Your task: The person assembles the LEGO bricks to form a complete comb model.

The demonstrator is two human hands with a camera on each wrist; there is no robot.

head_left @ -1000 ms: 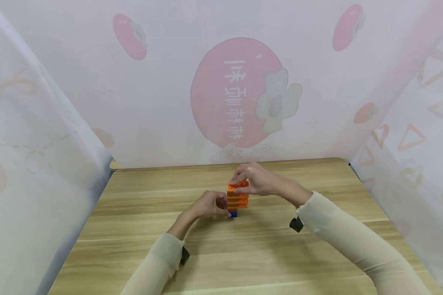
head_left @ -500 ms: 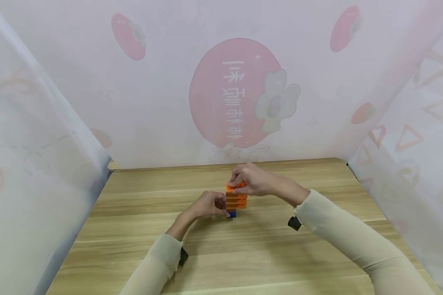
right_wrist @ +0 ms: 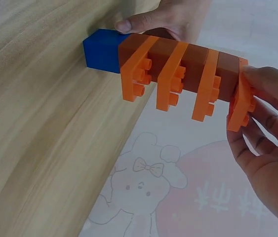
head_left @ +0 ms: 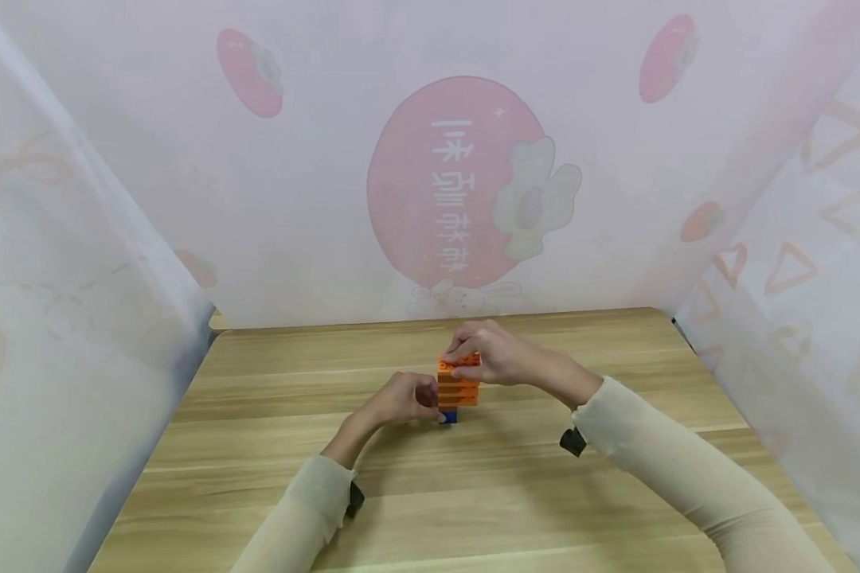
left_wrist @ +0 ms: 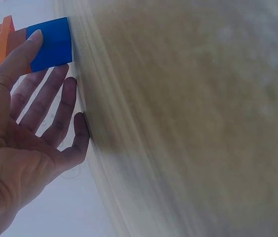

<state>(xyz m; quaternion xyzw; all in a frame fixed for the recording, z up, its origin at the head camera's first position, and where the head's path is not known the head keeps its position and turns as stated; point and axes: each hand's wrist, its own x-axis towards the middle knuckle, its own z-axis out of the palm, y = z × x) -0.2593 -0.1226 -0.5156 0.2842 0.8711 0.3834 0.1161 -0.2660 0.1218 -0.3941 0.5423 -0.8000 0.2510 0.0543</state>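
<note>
A tower of toy building bricks (head_left: 458, 395) stands upright on the wooden table. At its foot is a blue brick (right_wrist: 101, 52); above it brown bricks (right_wrist: 195, 63) alternate with several thin orange plates (right_wrist: 166, 81), whose studded ends jut out to one side. My left hand (head_left: 404, 398) holds the blue brick low down, its thumb on one face and the fingers behind it; in the left wrist view the little finger of this hand (left_wrist: 30, 131) lies close to the table. From above, my right hand (head_left: 500, 354) pinches the topmost orange plate (right_wrist: 240, 101) between thumb and fingers.
The wood-grain table (head_left: 473, 493) has a pale printed cloth wall (head_left: 315, 199) behind it and further cloth walls at both sides. A small black device (head_left: 572, 442) hangs beneath the right cuff, and another black device (head_left: 355, 500) beneath the left.
Both hands keep their hold on the brick tower, which stays in place. The whole view shifts slightly; otherwise almost nothing moves.
</note>
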